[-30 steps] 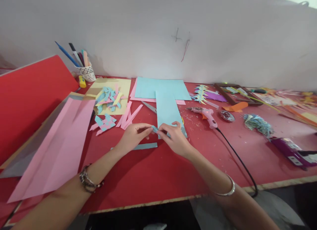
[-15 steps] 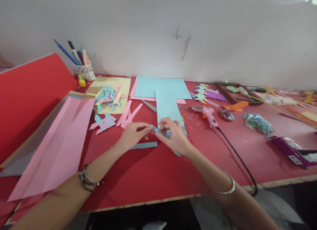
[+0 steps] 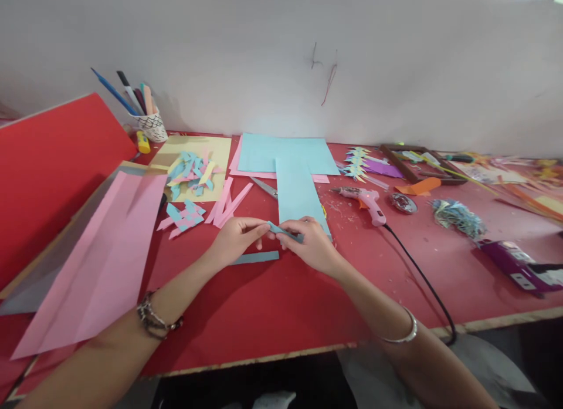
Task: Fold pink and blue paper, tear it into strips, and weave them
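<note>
Over the red table, my left hand (image 3: 238, 237) pinches one end of a blue paper strip (image 3: 278, 227) between thumb and fingers. My right hand (image 3: 310, 243) is closed on the same strip just to the right, thumb below and fingers curled over it. A second blue strip (image 3: 259, 257) lies flat on the table under the hands. Behind them a long light-blue paper sheet (image 3: 298, 189) reaches toward the wall, its near end partly hidden by my right hand. Scissors (image 3: 265, 188) poke out from its left side, and pink strips (image 3: 228, 205) lie nearby.
On the left are pink sheets (image 3: 97, 262), a red board (image 3: 57, 174), a pen cup (image 3: 152, 125) and woven paper pieces (image 3: 185, 216). At right lie a corded pink glue gun (image 3: 361, 199), a dark frame (image 3: 413, 168) and a purple box (image 3: 514, 268).
My right fingers have closed down onto the strip, and its far end no longer hangs below my right hand. My left hand keeps its pinch in nearly the same place.
</note>
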Motion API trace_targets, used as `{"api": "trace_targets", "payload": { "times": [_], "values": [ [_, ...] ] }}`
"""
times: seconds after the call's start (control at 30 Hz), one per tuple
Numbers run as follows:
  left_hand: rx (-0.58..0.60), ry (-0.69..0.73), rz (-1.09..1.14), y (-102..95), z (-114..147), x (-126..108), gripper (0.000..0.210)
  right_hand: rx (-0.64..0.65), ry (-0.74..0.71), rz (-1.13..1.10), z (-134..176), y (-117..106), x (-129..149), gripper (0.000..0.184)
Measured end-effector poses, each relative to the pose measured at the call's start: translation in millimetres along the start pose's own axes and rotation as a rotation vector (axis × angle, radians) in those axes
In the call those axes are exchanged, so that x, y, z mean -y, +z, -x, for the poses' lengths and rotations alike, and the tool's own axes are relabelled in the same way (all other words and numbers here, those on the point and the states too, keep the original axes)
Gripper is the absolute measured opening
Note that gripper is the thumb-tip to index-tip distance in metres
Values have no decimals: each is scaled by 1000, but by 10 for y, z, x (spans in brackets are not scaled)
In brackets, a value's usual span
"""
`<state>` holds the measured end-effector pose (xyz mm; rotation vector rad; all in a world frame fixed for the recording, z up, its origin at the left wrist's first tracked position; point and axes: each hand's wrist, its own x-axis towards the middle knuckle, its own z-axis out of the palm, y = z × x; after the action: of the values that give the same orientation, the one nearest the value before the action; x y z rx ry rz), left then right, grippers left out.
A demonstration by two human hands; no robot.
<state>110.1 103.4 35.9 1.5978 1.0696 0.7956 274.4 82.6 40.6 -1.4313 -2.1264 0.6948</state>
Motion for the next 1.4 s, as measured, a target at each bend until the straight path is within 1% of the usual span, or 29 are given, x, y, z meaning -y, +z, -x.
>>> {"api": "trace_targets", "payload": {
  "times": [0.13,0.3,0.47,0.6,0.73,0.83,0.97,1.03,1.17,1.3,1.4],
  "values": [
    [-8,0,2,-7,-4,-3,24,17,-3,-77,4,-13,-2,23],
    [-5,3,-22,-25,-2,16,25,10,40,-204,28,-20,-12,24],
    [-50,-9,-2,-60,-13,53,27,30,66,-246,32,-15,-30,26],
    [-114,-31,0,-118,-38,95,29,48,102,-284,24,-29,-51,25],
    [-175,-48,30,-198,-87,180,31,0,153,-280,19,-58,-62,23],
    [-222,-67,119,-246,-120,234,31,-60,186,-300,9,-78,-70,24],
    [-261,-78,211,-274,-136,243,30,-152,217,-332,-7,-91,-95,23],
    [-276,-76,228,-277,-133,225,29,-177,245,-363,-14,-91,-113,22],
    [-312,-83,238,-291,-124,187,27,-179,297,-437,-25,-87,-137,19],
    [-365,-108,310,-324,-139,197,24,-172,285,-494,-34,-99,-123,16],
    [-430,-119,377,-348,-164,223,18,-177,298,-539,-41,-115,-106,15]
  ]
}}
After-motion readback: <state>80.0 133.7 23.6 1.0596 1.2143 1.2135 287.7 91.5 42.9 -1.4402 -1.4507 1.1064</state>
